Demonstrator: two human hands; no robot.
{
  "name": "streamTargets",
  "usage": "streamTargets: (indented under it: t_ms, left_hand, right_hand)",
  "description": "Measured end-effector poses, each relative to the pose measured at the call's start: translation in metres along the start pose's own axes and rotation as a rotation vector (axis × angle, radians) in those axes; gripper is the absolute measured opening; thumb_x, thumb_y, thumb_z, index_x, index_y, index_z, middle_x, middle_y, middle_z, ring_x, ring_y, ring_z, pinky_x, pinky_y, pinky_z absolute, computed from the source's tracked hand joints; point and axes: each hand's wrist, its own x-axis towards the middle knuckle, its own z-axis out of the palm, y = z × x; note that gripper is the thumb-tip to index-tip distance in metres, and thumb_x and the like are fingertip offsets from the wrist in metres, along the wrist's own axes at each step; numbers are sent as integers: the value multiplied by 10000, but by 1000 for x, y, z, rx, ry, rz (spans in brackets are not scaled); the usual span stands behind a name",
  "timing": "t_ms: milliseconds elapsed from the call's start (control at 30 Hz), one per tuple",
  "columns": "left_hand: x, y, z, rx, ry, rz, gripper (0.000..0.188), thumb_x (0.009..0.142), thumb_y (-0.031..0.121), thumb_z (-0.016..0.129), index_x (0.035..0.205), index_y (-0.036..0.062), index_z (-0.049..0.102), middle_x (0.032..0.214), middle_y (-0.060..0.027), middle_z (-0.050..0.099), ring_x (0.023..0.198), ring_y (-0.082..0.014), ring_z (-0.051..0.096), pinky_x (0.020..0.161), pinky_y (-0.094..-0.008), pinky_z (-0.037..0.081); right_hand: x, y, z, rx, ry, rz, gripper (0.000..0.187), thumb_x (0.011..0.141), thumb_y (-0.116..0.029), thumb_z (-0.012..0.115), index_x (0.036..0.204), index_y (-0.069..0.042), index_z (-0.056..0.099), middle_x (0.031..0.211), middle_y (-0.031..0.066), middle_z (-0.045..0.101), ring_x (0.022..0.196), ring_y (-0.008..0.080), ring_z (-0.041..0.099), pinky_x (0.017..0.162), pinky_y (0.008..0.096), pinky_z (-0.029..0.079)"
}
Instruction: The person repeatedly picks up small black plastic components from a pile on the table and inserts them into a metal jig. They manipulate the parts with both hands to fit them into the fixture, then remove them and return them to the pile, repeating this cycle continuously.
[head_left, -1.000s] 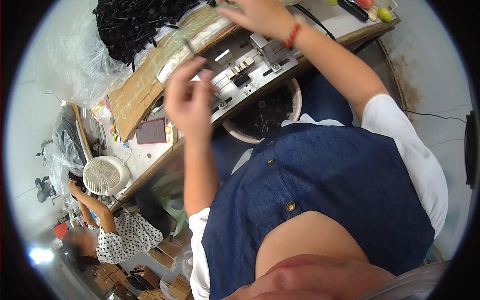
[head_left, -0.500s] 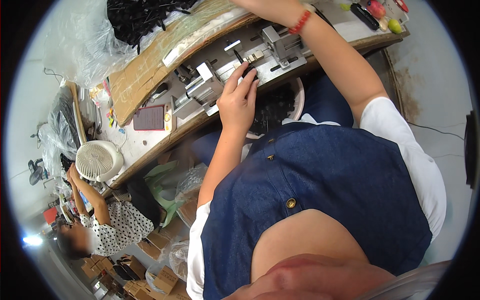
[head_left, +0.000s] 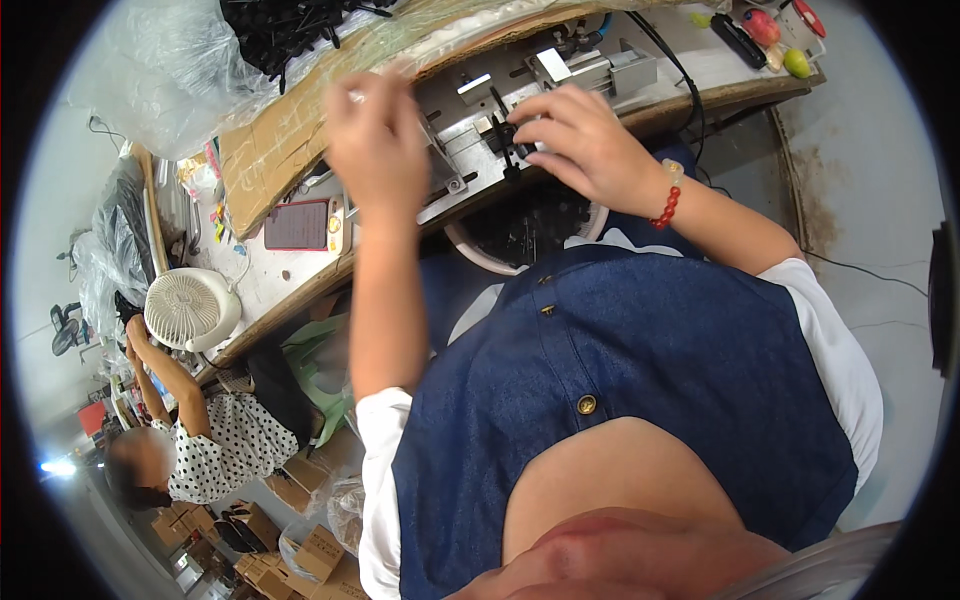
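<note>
My right hand (head_left: 592,140) reaches in from the right, its curved fingertips closed on a small black plastic part (head_left: 497,135) in the middle of a metal fixture (head_left: 480,168). Part of that piece is hidden behind the fingers. My left hand (head_left: 378,145), smeared by motion, is raised over the fixture's left side, by the cardboard's edge; its fingers are too blurred to show whether they hold anything. Metal clamp blocks (head_left: 632,68) flank the black part on the right.
Cardboard (head_left: 262,165) and a pile of black parts (head_left: 285,35) lie beyond the fixture. Left are a phone (head_left: 297,225) and white fan (head_left: 192,308). A basin (head_left: 470,245) with black pieces sits below the bench edge. Another person (head_left: 230,440) works far left.
My left hand has left the fixture's middle, moving left and away from me. My right hand has come down from the far side to the black part. The right clamp block has shifted.
</note>
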Motion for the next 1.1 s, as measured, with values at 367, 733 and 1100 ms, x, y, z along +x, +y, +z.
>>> streamTargets:
  t_ms: [367, 733, 1100]
  left_hand:
    - [124, -103, 27, 568, -330, -103, 382, 909, 414, 707, 1161, 128, 724, 1173, -116, 704, 1083, -346, 688, 897, -463, 557]
    - [103, -78, 3, 261, -218, -257, 294, 910, 282, 711, 1153, 123, 756, 1039, -91, 762, 895, -252, 732, 808, -384, 562]
    - [-52, 41, -8, -382, -232, -110, 300, 866, 4, 754, 1144, 114, 783, 1072, -74, 607, 666, -102, 610, 581, -261, 519]
  right_hand:
    - [-4, 8, 35, -279, -57, -109, 164, 877, -135, 668, 1034, -94, 689, 1301, 32, 652, 1133, 235, 575, 960, 397, 441]
    - [96, 66, -29, -338, 254, 21, 167, 879, -176, 687, 1024, -98, 715, 979, 99, 624, 959, 294, 585, 854, 432, 436]
    - [156, 131, -39, -300, 110, -67, 213, 918, -293, 736, 1025, -112, 766, 980, 48, 653, 998, 235, 606, 872, 403, 450]
